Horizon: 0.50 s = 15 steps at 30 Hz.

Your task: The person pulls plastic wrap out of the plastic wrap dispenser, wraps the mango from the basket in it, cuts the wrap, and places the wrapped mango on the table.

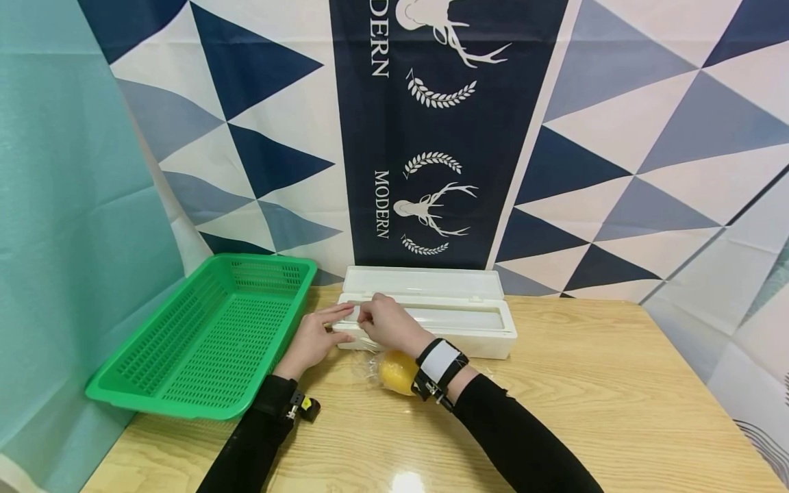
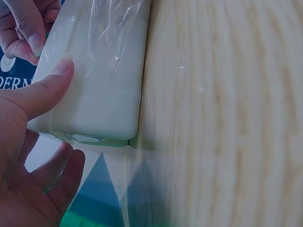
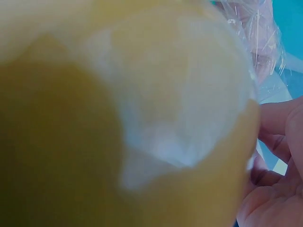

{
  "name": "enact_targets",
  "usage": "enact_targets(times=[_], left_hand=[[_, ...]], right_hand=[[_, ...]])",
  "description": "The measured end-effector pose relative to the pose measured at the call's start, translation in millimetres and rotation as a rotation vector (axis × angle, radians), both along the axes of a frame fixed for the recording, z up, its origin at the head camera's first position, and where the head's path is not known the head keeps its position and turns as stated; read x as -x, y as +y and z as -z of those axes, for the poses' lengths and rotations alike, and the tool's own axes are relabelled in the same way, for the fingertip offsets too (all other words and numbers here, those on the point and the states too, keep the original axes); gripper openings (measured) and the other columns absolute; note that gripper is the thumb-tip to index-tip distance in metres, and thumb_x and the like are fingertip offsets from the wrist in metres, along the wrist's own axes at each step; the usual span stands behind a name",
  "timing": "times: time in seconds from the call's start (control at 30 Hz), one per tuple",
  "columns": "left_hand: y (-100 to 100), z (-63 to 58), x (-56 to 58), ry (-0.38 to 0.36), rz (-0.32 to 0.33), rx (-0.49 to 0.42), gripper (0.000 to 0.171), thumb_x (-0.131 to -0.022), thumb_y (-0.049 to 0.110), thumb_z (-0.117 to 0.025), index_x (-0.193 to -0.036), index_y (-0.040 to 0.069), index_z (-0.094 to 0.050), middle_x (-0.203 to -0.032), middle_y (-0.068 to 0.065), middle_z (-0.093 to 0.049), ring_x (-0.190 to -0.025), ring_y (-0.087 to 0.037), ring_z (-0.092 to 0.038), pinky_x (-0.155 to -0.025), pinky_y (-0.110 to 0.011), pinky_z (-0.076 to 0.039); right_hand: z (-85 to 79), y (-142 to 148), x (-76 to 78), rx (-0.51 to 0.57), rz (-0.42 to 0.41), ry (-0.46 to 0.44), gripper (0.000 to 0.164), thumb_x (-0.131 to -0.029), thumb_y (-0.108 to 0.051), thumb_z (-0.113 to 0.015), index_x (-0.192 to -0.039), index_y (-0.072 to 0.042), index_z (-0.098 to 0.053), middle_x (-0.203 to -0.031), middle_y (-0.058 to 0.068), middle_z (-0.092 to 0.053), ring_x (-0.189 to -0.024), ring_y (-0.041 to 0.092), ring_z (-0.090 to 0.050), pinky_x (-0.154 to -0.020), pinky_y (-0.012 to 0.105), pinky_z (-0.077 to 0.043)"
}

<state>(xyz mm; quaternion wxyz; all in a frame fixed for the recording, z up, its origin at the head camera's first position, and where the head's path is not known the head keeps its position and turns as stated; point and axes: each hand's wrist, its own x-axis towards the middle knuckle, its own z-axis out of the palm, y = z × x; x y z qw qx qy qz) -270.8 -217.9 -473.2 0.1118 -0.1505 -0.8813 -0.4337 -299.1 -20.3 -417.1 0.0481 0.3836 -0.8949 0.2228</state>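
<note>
A white cling film dispenser (image 1: 453,346) stands with its lid raised near the back of the table. My left hand (image 1: 311,341) holds its left end, thumb on the front wall and fingers on top. With curled fingers, my right hand (image 1: 388,324) appears to pinch the cling film at the front rim near that end; the fingertips are partly hidden. Cling film (image 2: 106,33) runs over the dispenser's front. Below my right wrist lies a round yellow fruit (image 1: 397,372) in clear film; it fills most of the right wrist view, blurred.
A green perforated basket (image 1: 222,342) stands on the left side, close to my left forearm. The wooden table (image 1: 585,383) extends to the right. Behind the dispenser hangs a patterned cloth (image 1: 431,137), and a turquoise cloth (image 1: 68,205) hangs at left.
</note>
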Motion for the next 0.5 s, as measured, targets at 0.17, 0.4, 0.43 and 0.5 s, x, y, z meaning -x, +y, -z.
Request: enact_targets(times=[0.17, 0.4, 0.43, 0.5], left_hand=[[1.8, -1.7, -1.6, 0.005, 0.001, 0.008, 0.055, -0.081, 0.015, -0.083, -0.133, 0.013, -0.065, -0.141, 0.002, -0.058, -0.136, -0.025, -0.046, -0.081, -0.03, -0.051], [1.8, 1.3, -2.8, 0.039, -0.008, 0.02, 0.055, -0.081, 0.016, -0.083, -0.133, 0.012, -0.065, -0.14, 0.001, -0.059, -0.136, -0.026, -0.046, -0.095, -0.041, -0.05], [1.3, -0.3, -2.2, 0.037, -0.003, 0.026, 0.055, -0.081, 0.016, -0.082, -0.133, 0.012, -0.065, -0.14, 0.001, -0.059, -0.136, -0.026, -0.046, -0.093, -0.039, -0.051], [0.3, -3.0, -0.7, 0.028, 0.001, 0.038, 0.056, -0.081, 0.017, -0.082, -0.134, 0.012, -0.064, -0.141, 0.001, -0.058, -0.136, -0.025, -0.046, -0.088, -0.032, -0.051]], right_hand=[[-1.9, 2.4, -2.1, 0.004, -0.003, 0.001, 0.007, -0.091, -0.007, -0.07, -0.085, -0.011, -0.071, -0.078, -0.002, -0.054, -0.074, 0.013, -0.05, -0.067, 0.026, -0.046], [-0.3, 2.4, -4.5, 0.013, -0.003, -0.002, 0.007, -0.092, -0.006, -0.069, -0.087, -0.01, -0.072, -0.081, 0.0, -0.055, -0.075, 0.013, -0.05, -0.07, 0.027, -0.047], [-1.9, 2.4, -4.0, 0.008, -0.008, -0.002, 0.007, -0.092, -0.005, -0.068, -0.087, -0.009, -0.072, -0.081, 0.0, -0.055, -0.076, 0.013, -0.05, -0.07, 0.027, -0.047], [-5.8, 2.8, -3.2, -0.004, -0.013, -0.002, 0.008, -0.092, -0.005, -0.068, -0.087, -0.01, -0.072, -0.08, -0.001, -0.055, -0.076, 0.013, -0.05, -0.07, 0.027, -0.046]])
